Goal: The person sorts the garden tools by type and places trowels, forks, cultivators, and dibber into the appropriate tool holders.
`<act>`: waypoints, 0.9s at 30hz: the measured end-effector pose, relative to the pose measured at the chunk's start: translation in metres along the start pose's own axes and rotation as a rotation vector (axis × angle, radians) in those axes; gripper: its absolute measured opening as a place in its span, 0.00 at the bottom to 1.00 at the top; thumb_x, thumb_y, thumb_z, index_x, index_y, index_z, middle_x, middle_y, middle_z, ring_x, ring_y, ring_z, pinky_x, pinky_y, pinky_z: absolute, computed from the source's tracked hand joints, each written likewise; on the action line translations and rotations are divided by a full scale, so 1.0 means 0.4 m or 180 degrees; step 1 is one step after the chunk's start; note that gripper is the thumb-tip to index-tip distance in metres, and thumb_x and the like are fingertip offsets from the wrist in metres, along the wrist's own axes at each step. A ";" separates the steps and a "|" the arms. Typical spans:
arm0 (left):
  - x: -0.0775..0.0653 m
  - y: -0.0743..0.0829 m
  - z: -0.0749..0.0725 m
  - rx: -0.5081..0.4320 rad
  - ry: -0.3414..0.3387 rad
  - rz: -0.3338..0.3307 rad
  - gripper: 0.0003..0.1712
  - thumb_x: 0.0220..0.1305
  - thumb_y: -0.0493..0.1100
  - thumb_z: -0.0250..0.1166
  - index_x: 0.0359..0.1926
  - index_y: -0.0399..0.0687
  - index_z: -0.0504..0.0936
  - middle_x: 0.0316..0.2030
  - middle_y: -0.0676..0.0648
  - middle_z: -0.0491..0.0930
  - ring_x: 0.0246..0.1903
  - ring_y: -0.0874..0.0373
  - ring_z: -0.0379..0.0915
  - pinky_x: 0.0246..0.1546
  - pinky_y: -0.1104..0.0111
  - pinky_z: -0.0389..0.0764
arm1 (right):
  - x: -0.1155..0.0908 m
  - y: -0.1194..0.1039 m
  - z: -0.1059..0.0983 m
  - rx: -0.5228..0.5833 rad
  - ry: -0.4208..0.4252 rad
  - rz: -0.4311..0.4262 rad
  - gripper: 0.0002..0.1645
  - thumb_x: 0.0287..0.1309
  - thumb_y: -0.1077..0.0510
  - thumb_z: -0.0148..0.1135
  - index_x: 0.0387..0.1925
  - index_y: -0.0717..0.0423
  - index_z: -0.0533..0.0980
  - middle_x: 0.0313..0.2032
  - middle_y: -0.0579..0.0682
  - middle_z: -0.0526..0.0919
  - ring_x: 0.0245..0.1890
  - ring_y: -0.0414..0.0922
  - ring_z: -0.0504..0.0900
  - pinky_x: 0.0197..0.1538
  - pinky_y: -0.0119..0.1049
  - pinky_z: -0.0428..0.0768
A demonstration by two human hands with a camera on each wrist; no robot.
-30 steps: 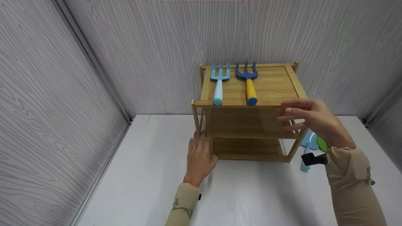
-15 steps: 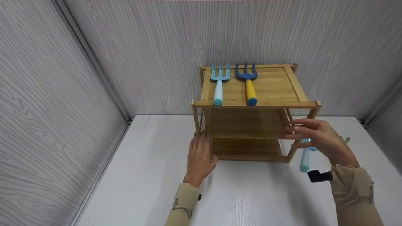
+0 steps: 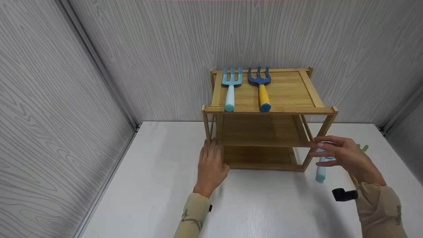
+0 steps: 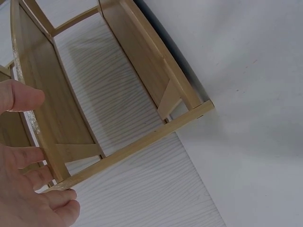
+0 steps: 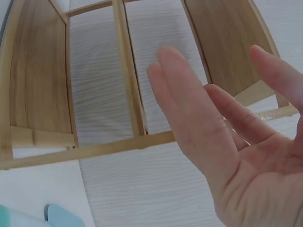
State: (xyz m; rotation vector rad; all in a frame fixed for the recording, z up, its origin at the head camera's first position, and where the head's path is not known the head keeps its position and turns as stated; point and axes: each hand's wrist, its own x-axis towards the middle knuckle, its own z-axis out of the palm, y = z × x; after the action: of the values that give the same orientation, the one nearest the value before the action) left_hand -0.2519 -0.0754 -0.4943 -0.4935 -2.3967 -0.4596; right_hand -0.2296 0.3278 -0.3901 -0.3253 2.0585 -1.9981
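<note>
A three-tier bamboo rack point(image 3: 287, 91) stands against the back wall. On its top lie a light-blue garden hand fork point(image 3: 230, 96) and a dark-blue one with a yellow handle point(image 3: 264, 96), tines toward the wall. My left hand point(image 3: 211, 172) rests at the rack's front left leg, fingers extended along it; in the left wrist view its fingertips touch the wood by the middle shelf. My right hand point(image 3: 350, 158) hovers by the front right leg with fingers spread and nothing held. Below it, a light-blue tool point(image 3: 321, 173) lies on the table, partly hidden by the fingers.
Behind the right hand a green item point(image 3: 364, 148) shows on the white table point(image 3: 158, 185); a sliver of yellow point(image 3: 354, 180) peeks out by the wrist. A grey wood-grain wall point(image 3: 172, 59) rises behind the rack, with side walls left and right.
My right hand has come down from the rack's top front edge to beside its right leg, a little farther right. The left hand, rack and both forks have stayed in place.
</note>
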 end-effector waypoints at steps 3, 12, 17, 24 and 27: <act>-0.001 0.001 0.000 -0.0021 0.0015 -0.0003 0.37 0.51 0.32 0.64 0.65 0.32 0.71 0.66 0.33 0.68 0.69 0.30 0.58 0.66 0.44 0.66 | -0.004 0.007 -0.010 -0.0044 -0.0011 0.0033 0.15 0.76 0.62 0.52 0.59 0.54 0.76 0.51 0.47 0.86 0.48 0.48 0.87 0.45 0.46 0.86; -0.001 0.004 -0.005 -0.0036 -0.0037 -0.0026 0.38 0.52 0.33 0.66 0.66 0.33 0.70 0.67 0.33 0.67 0.69 0.30 0.57 0.67 0.44 0.65 | -0.015 0.026 -0.047 -0.0278 0.0058 0.0216 0.24 0.76 0.59 0.51 0.66 0.68 0.67 0.50 0.45 0.86 0.48 0.46 0.87 0.47 0.45 0.85; -0.002 0.004 -0.004 -0.0047 -0.0026 -0.0014 0.38 0.51 0.33 0.65 0.66 0.32 0.70 0.67 0.32 0.67 0.69 0.30 0.57 0.67 0.44 0.65 | -0.016 0.037 -0.066 -0.0197 0.0119 0.0317 0.16 0.76 0.59 0.52 0.60 0.57 0.75 0.48 0.44 0.87 0.47 0.45 0.87 0.46 0.45 0.86; -0.002 0.006 -0.007 -0.0018 -0.0100 -0.0046 0.38 0.52 0.34 0.67 0.67 0.33 0.69 0.67 0.33 0.66 0.70 0.30 0.57 0.68 0.44 0.63 | -0.025 0.057 -0.098 -0.0224 0.0149 0.0469 0.11 0.76 0.58 0.52 0.51 0.43 0.78 0.46 0.42 0.86 0.47 0.44 0.87 0.47 0.43 0.85; -0.001 0.006 -0.006 -0.0013 -0.0087 -0.0039 0.39 0.52 0.34 0.68 0.67 0.32 0.69 0.67 0.32 0.66 0.69 0.30 0.57 0.67 0.44 0.64 | -0.032 0.067 -0.112 -0.0363 0.0212 0.0534 0.11 0.77 0.56 0.52 0.53 0.42 0.77 0.47 0.40 0.85 0.47 0.42 0.86 0.48 0.43 0.85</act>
State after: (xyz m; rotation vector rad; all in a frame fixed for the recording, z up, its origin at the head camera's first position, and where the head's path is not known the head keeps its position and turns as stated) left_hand -0.2493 -0.0745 -0.4921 -0.4901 -2.4266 -0.4660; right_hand -0.2320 0.3751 -0.4153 -0.1041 2.1668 -1.8216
